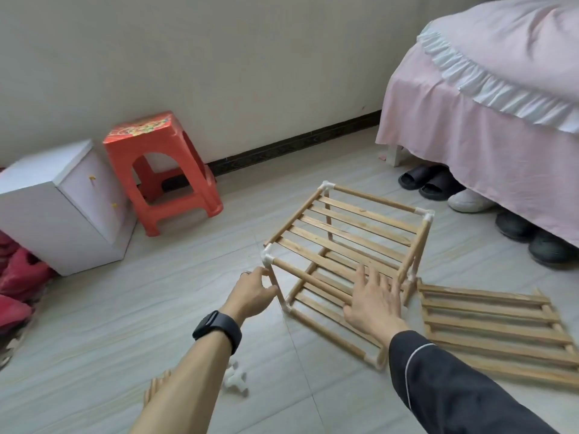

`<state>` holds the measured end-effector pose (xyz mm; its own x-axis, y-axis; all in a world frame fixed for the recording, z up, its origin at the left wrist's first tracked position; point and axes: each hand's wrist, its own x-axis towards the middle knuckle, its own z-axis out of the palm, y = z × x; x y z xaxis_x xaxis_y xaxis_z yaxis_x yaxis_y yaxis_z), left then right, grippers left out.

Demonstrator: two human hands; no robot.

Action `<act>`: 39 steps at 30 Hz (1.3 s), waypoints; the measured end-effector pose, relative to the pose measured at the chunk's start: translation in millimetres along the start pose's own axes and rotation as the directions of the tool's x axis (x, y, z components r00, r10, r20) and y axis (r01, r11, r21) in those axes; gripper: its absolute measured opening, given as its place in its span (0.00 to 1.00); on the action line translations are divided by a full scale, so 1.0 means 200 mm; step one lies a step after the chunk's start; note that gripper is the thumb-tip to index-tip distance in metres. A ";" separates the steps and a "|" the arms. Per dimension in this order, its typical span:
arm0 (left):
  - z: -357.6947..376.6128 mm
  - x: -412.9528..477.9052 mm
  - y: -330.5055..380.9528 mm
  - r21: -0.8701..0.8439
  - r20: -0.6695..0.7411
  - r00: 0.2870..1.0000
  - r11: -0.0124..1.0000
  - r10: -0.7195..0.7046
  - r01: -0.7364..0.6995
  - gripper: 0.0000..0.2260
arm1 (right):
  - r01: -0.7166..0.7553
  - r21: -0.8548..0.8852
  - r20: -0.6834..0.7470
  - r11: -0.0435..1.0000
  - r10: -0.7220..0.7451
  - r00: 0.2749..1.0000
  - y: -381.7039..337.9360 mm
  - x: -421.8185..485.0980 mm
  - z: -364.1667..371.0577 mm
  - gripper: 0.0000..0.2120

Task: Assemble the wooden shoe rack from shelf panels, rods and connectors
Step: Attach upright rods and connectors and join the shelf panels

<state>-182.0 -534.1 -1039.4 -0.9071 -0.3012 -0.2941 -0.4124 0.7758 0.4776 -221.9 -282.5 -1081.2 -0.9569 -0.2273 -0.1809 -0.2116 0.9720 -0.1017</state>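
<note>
Loose white connectors [235, 383] lie on the floor [94, 324] right by my left forearm, so not every joint is fitted. The rack [344, 236] stands on the floor ahead of me: two slatted shelves in a rod frame, white connectors at the corners. My left hand [250, 292] has thumb and fingers curled round the front-left upright [283, 297], just under the top corner connector [267, 257]. My right hand [371, 300] is spread flat with fingers straight over the near end of the top front rod [313, 280]; I can't tell if it's touching. The spare shelf panel [495, 327] lies flat on the floor to the right, touching or almost touching the rack's foot. Risks, as I judge them: the joints look push-fit, so pressing down off-axis with the flat hand could rack the frame sideways and pop a rod out. The frame already looks a bit skewed. Twisting the upright could loosen the lower connector. The spare panel so close could snag a leg if the rack slides. The connectors underfoot are easy to kick away.
</note>
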 end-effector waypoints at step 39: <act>0.49 -0.52 -0.22 -0.738 -0.135 0.958 0.671 -0.253 0.074 0.23 | 0.137 0.134 -0.141 0.982 -0.117 0.983 -0.36 -0.20 0.13 0.29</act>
<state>-62.2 -482.4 -1111.4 -0.7760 -0.5595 -0.2913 -0.4059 0.0895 0.9095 -163.6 -344.1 -1092.7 -0.9439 -0.3292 -0.0275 -0.3118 0.9152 -0.2554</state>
